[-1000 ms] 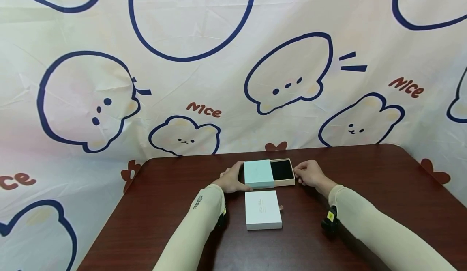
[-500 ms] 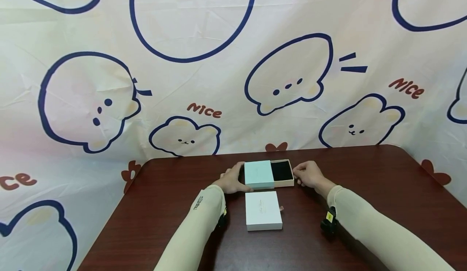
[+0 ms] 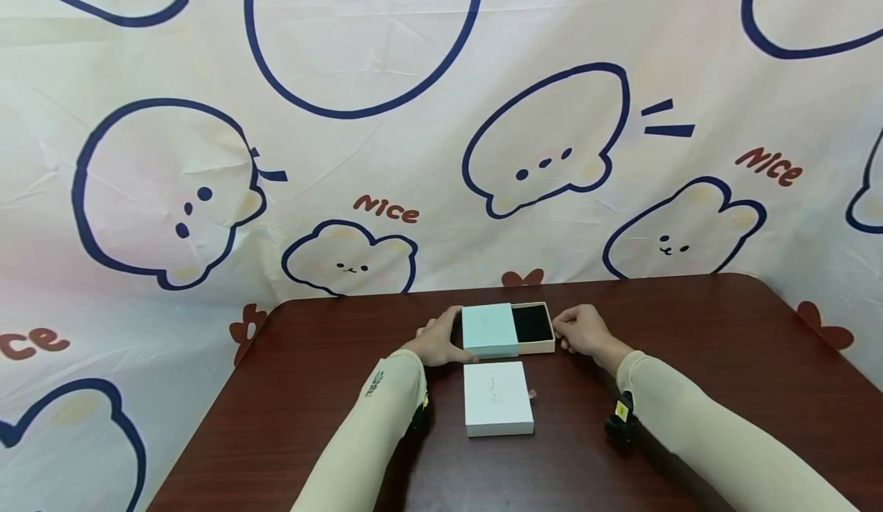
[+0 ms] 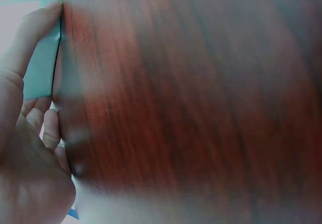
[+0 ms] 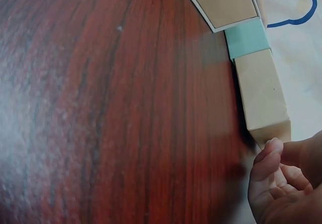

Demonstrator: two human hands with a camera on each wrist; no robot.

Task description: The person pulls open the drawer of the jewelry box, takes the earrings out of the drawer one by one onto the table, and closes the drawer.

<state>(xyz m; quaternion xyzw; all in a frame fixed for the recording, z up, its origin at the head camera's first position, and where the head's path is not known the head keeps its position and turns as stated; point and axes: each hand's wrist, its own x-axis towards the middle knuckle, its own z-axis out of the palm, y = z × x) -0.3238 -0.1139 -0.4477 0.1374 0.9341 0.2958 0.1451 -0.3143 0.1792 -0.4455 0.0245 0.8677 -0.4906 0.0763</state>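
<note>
A mint-green sleeve box (image 3: 489,329) lies near the far side of the table, its cream drawer (image 3: 536,348) slid partway out to the right and showing a black inside (image 3: 532,323). My left hand (image 3: 436,340) grips the sleeve's left end, the thumb along its near side. In the left wrist view the thumb (image 4: 35,25) presses on the green wall. At the drawer's right end is my right hand (image 3: 582,328), thumb and index fingertips brought together against its end face in the right wrist view; what they pinch there is hidden between them.
A closed white box (image 3: 497,397) lies just nearer than the green one, with a small ribbon tab (image 3: 532,394) on its right side. The dark wood table (image 3: 345,405) ends behind the boxes at a printed cloth backdrop (image 3: 441,152).
The drawer has slid a little to the left, into the green sleeve, and my right hand has shifted left with it. My left hand and the white box stay in place.
</note>
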